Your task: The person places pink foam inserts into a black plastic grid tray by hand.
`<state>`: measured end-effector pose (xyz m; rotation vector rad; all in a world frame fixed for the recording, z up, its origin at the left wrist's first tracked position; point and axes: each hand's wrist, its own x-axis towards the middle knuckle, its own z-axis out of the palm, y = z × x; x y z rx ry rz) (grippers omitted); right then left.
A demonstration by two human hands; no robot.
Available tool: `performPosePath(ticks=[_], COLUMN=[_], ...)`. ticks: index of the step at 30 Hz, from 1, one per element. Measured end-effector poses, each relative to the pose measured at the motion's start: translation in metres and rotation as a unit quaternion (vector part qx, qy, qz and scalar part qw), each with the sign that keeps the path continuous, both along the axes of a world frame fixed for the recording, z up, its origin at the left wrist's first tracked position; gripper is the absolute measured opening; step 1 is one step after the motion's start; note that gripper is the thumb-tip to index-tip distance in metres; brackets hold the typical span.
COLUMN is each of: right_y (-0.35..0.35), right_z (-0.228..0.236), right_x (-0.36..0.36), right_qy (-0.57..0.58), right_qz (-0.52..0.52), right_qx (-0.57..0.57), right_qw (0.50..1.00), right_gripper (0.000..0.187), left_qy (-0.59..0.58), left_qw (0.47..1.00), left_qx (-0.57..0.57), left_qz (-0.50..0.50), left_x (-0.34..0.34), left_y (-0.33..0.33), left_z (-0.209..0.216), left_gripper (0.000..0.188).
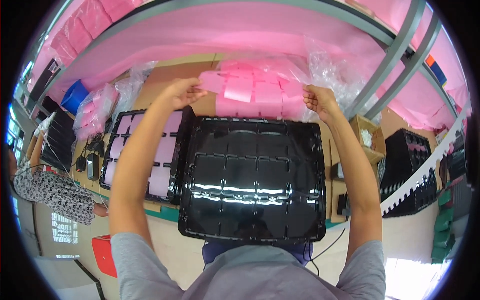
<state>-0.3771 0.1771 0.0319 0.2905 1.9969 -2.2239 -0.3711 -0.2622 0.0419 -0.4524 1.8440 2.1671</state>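
- Left hand [181, 92] has its grip closed on the left end of a sheet of joined pink foam squares [252, 90].
- Right hand [319, 101] pinches its right end.
- The sheet hangs at the far side, above an empty glossy black plastic compartment tray [253, 180] on the bench [172, 245].

From up here I see my own two arms bare from the short sleeves down. I wear a plain grey T-shirt [250, 280], its soft sleeves ending above the elbows, the cloth smooth and unmarked, with no print or seam detail I can make out. Below the chest a strip of dark blue cloth [220, 248] shows. No watch, ring, glove or band shows on my left hand [181, 91] or my right hand [320, 101].
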Motion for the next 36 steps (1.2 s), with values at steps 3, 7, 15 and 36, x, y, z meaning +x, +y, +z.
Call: performPosePath(ticks=[3,7,15,36], right_y=[0.011,-0.001,-0.05,0.033], right_z=[0.01,0.003,0.056,-0.009], right_x=[0.049,0.032,-0.025,0.257], right_qy=[0.006,-0.006,0.058,0.055], right_qz=[0.002,0.052,0.032,0.017], right_qx=[-0.004,0.003,0.051,0.092], right_qw=[1.0,0.999,0.997,0.994], right_gripper=[0.016,0.012,0.018,0.017], left_qy=[0.014,0.034,0.063,0.052], left_qw=[0.998,0.998,0.992,0.992], left_qx=[-0.047,-0.04,0.064,-0.108], left_qz=[-0.03,-0.046,0.085,-0.035], left_x=[0.054,0.058,0.006,0.266], left_y=[0.006,-0.018,0.012,0.039], left_z=[0.027,0.012,0.066,0.001], left_gripper=[0.019,0.021,0.024,0.019])
